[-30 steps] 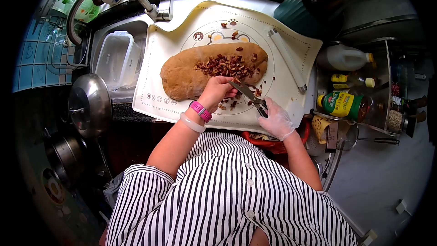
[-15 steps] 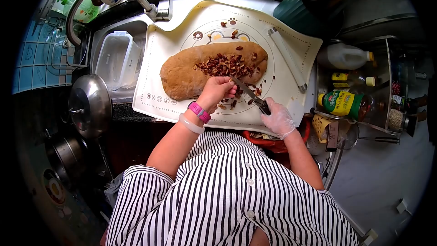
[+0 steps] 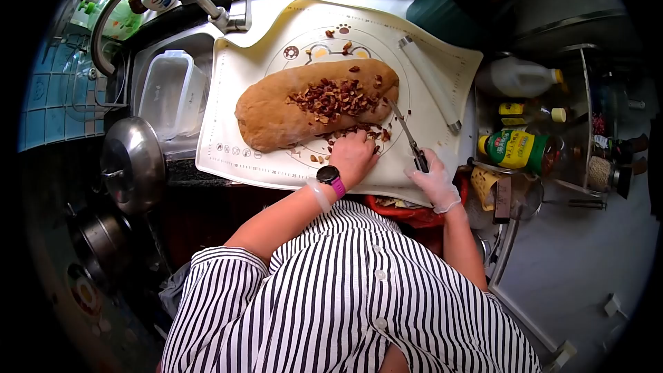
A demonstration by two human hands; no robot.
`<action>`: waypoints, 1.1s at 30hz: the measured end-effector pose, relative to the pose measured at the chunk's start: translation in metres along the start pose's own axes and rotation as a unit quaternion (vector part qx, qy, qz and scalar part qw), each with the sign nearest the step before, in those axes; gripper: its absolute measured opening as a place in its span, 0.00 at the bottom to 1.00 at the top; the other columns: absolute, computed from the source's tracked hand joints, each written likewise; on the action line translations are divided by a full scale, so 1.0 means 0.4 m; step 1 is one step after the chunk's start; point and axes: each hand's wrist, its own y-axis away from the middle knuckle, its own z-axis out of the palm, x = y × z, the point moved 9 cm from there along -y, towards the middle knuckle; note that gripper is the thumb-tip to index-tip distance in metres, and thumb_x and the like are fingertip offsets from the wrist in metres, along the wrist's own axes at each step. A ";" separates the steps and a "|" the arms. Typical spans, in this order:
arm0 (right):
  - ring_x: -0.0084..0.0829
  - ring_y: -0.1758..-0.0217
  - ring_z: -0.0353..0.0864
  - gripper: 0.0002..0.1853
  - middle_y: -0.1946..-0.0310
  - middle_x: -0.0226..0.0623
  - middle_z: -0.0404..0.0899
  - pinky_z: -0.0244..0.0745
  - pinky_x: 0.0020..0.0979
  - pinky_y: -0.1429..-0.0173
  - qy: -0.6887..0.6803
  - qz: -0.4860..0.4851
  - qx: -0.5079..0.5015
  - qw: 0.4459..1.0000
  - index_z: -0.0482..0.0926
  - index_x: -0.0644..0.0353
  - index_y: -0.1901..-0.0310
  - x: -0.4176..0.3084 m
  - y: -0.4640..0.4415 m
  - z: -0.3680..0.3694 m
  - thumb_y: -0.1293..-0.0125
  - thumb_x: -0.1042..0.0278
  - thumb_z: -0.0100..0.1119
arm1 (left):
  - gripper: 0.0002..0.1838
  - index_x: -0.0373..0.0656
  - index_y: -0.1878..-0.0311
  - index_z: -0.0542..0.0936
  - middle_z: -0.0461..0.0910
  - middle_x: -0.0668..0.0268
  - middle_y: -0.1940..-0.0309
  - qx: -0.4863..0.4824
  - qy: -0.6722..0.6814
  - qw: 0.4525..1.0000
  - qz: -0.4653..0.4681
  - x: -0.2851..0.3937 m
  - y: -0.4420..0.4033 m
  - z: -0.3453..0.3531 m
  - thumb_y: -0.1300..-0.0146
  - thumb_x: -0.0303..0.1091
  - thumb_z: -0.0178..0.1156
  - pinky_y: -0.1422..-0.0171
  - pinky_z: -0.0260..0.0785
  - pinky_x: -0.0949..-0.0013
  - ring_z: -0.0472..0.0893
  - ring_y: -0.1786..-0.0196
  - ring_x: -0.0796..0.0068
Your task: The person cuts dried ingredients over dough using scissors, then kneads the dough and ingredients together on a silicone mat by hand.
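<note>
Brown dough (image 3: 269,112), topped with chopped reddish pieces (image 3: 335,100), lies across the pale mat (image 3: 276,38). At the dough's near side the left hand (image 3: 353,157) curls downward, any pinch hidden from view; farther right, the gloved right hand (image 3: 436,183) grips scissors (image 3: 412,142).

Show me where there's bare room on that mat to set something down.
The mat looks bare at its far left, bordered by the dough, and at its far right, between the white rod and the edge. It's crowded near the dough's near right: left hand, scattered brown pieces, scissors, right hand.
</note>
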 end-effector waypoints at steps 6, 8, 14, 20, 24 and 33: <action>0.43 0.53 0.84 0.29 0.56 0.49 0.85 0.77 0.39 0.43 -0.038 -0.037 0.016 0.998 0.77 0.67 0.42 0.028 0.019 -0.001 0.40 0.56 0.69 | 0.08 0.44 0.63 0.82 0.78 0.61 0.66 0.076 0.014 0.997 0.000 -0.012 -0.016 -0.001 0.45 0.33 0.69 0.58 0.74 0.54 0.81 0.60 0.57; 0.43 0.53 0.84 0.29 0.56 0.49 0.85 0.77 0.39 0.43 -0.040 -0.034 0.019 0.998 0.77 0.67 0.42 0.040 0.024 0.001 0.40 0.56 0.69 | 0.05 0.43 0.68 0.79 0.76 0.62 0.70 0.131 -0.003 0.991 0.016 -0.010 -0.028 -0.018 0.43 0.31 0.65 0.63 0.73 0.57 0.81 0.65 0.60; 0.44 0.53 0.84 0.30 0.56 0.50 0.84 0.77 0.39 0.43 -0.011 -0.032 0.024 0.999 0.76 0.68 0.42 0.038 0.038 -0.004 0.40 0.55 0.70 | 0.05 0.44 0.67 0.79 0.78 0.61 0.69 0.078 -0.072 0.994 0.037 -0.009 -0.048 0.029 0.44 0.31 0.64 0.63 0.75 0.58 0.82 0.65 0.60; 0.46 0.53 0.83 0.31 0.56 0.51 0.83 0.77 0.40 0.43 0.002 -0.028 0.019 0.999 0.75 0.68 0.40 0.026 0.042 -0.005 0.40 0.56 0.69 | 0.07 0.42 0.60 0.82 0.82 0.59 0.65 0.087 0.012 0.995 -0.040 -0.038 -0.050 0.011 0.39 0.33 0.65 0.59 0.78 0.59 0.85 0.61 0.59; 0.46 0.52 0.83 0.32 0.56 0.50 0.83 0.77 0.39 0.42 -0.002 -0.035 -0.010 0.999 0.74 0.67 0.39 0.025 0.036 0.011 0.41 0.56 0.69 | 0.10 0.34 0.52 0.83 0.88 0.62 0.64 0.007 0.382 0.890 -0.247 -0.146 -0.026 0.058 0.29 0.31 0.64 0.64 0.76 0.71 0.86 0.64 0.74; 0.53 0.49 0.83 0.28 0.55 0.53 0.83 0.76 0.44 0.41 0.046 -0.081 -0.044 0.995 0.74 0.61 0.38 -0.050 0.000 0.074 0.42 0.64 0.61 | 0.07 0.35 0.56 0.84 0.86 0.66 0.65 -0.090 0.584 0.720 -0.364 -0.145 -0.010 0.015 0.26 0.28 0.60 0.59 0.79 0.76 0.84 0.65 0.80</action>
